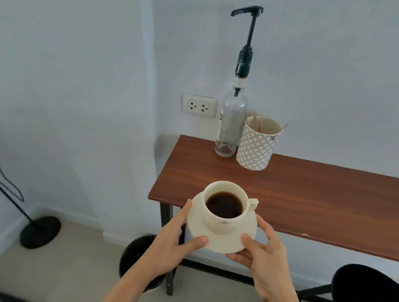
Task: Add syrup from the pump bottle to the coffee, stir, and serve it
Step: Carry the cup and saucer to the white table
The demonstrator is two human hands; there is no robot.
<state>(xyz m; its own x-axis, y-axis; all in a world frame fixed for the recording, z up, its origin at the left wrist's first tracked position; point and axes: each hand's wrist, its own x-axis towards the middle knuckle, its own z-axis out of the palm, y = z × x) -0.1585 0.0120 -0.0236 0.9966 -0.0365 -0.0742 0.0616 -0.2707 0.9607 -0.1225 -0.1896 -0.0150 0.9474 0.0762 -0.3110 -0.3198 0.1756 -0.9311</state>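
Two hands carry the coffee: the left hand [171, 242] and the right hand [265, 256] each pinch the rim of a cream saucer [223, 242], thumbs on top and fingers curled beneath. On the saucer sits a cup [224, 206] filled with dark coffee, handle pointing right. Saucer and cup hang over the near left corner of the wooden surface [311, 199], and whether the saucer touches it cannot be told.

At the back of the surface, against the wall, stands the pump bottle [231, 119], clear glass with only a little dark syrup at the bottom and a tall black pump whose spout points left. Just beside it on the right is a patterned holder [256, 147] with thin wooden stir sticks [254, 121] leaning inside.

Judging by the bottle standing well apart from the cup, this looks like the opening step, bringing the coffee in. The next move probably calls for setting the saucer down level near the bottle, under the spout, then freeing one hand to press the pump head.
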